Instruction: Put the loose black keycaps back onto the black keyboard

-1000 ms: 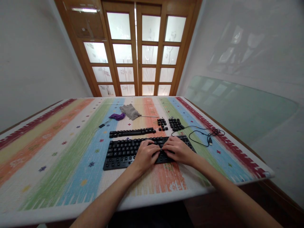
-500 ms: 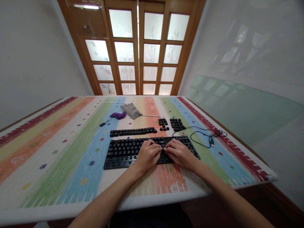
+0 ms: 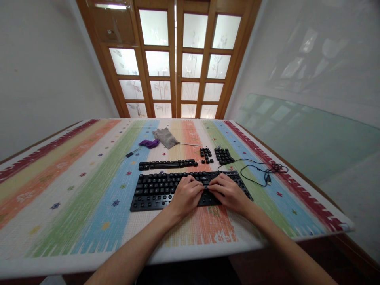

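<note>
head view: black, part-capped keyboard (image 3: pixel 162 185) under curled left hand (image 3: pixel 187 192) and right hand (image 3: pixel 228 193) (grips unclear)

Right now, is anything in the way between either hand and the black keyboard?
Nothing visible is: the left hand and right hand are both at the keyboard, and the loose keys lie beyond its far edge.

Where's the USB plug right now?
Head view, right side: the USB plug lies on the tablecloth, to the right of the keyboard and just on the near side of the bundled cable.
</note>
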### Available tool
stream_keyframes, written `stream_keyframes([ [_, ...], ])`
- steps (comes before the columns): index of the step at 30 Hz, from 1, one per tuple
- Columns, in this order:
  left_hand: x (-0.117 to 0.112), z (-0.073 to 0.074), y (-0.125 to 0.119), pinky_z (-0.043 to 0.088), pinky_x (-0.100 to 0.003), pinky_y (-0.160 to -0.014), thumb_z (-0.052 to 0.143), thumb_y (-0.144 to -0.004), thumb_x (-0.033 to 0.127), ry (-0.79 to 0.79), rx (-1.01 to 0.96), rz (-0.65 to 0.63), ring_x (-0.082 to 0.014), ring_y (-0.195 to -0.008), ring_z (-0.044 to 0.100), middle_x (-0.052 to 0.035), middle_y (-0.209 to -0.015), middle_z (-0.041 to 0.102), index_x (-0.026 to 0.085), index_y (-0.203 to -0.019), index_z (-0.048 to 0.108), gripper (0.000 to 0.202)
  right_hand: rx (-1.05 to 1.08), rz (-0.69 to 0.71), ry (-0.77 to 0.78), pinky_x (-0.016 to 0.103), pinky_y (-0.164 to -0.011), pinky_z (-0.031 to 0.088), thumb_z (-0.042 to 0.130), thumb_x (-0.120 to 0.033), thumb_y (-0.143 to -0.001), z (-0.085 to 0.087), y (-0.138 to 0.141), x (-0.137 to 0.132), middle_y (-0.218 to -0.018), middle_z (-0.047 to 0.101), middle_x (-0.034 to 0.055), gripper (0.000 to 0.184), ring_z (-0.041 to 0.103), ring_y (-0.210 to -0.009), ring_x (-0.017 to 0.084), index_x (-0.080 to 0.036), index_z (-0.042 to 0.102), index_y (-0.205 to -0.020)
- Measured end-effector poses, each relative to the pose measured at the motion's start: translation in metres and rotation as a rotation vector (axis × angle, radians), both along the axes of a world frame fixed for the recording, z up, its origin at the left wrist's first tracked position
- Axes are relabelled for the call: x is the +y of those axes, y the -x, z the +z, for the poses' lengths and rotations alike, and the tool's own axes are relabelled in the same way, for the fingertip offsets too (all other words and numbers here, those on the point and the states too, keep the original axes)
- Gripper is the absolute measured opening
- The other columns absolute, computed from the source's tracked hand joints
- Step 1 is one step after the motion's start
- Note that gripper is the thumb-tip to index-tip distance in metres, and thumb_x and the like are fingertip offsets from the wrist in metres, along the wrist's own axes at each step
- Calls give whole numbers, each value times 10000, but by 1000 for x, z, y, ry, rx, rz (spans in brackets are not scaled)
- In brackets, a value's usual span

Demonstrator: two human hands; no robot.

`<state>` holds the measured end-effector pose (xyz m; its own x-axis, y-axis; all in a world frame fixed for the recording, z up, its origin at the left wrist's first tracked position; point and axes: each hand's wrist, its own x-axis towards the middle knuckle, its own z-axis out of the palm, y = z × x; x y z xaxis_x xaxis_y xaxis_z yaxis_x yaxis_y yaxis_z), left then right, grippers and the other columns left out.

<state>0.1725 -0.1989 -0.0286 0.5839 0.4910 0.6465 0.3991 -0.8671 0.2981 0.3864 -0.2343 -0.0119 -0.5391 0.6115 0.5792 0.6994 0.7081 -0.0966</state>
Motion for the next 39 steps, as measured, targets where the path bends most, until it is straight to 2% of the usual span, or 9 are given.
stream_keyframes([
  [6, -2, 0, 0, 487, -395, -805, 580, -941, 132, 10, 39, 11, -229, -888, 570, -71, -953, 744, 175, -937, 732, 158, -59, -21, -14, 379, -746, 500, 504, -161, -969, 2, 4, -2, -906, 683, 96, 210, 552, -834, 216, -174, 711, -937],
  [9, -5, 0, -1, 496, -399, -833, 594, -916, 107, -13, 87, 7, -239, -938, 569, -81, -994, 732, 158, -940, 716, 134, -150, -58, -42, 370, -704, 469, 483, -137, -966, 3, 10, -5, -824, 655, 95, 232, 516, -789, 219, -158, 698, -882],
  [13, -9, -1, -3, 501, -421, -861, 616, -912, 172, -42, 109, 9, -254, -973, 580, -87, -923, 710, 155, -917, 702, 88, -237, -111, -86, 375, -681, 426, 465, -110, -948, -1, 19, -9, -759, 615, 92, 260, 482, -758, 223, -157, 674, -800],
  [20, -13, -1, -3, 504, -432, -891, 596, -916, 167, -98, 166, 5, -274, -1009, 590, -102, -954, 704, 133, -946, 690, 104, -207, -130, -61, 381, -711, 445, 505, -130, -917, -5, 25, -14, -776, 625, 102, 217, 493, -786, 233, -148, 681, -790],
  [27, -17, 9, 7, 476, -453, -950, 625, -895, 176, -111, 204, 0, -280, -1062, 591, -108, -1058, 714, 139, -1024, 679, 145, -62, -60, 5, 403, -787, 521, 542, -145, -921, 10, 8, -14, -897, 702, 95, 193, 553, -850, 229, -171, 730, -889],
  [30, -18, 15, 18, 479, -450, -933, 614, -898, 169, -140, 276, -26, -274, -1018, 613, -112, -1026, 719, 131, -1015, 678, 139, -14, -94, 10, 444, -837, 536, 554, -152, -916, 15, 4, -10, -961, 710, 104, 189, 581, -899, 243, -179, 734, -862],
  [33, -9, 24, 39, 483, -449, -924, 597, -900, 165, -185, 279, -10, -278, -1036, 615, -118, -1052, 715, 145, -995, 683, 130, -1, -89, 30, 464, -886, 544, 563, -155, -914, 16, 10, -4, -1040, 707, 114, 172, 607, -968, 255, -176, 734, -920],
  [36, 13, 36, 70, 496, -448, -912, 561, -916, 176, -155, 211, 73, -273, -1040, 616, -116, -1064, 717, 164, -991, 697, 156, -34, -19, 66, 477, -953, 537, 553, -182, -937, 13, 25, 6, -1157, 696, 122, 209, 624, -1062, 258, -184, 719, -1064],
  [39, 39, 47, 106, 486, -457, -954, 555, -919, 235, -12, 178, 224, -274, -1045, 622, -100, -1065, 732, 185, -972, 719, 180, -96, 61, 103, 495, -1026, 504, 531, -250, -975, 9, 44, 20, -1307, 647, 133, 293, 598, -1193, 268, -188, 666, -1228],
])
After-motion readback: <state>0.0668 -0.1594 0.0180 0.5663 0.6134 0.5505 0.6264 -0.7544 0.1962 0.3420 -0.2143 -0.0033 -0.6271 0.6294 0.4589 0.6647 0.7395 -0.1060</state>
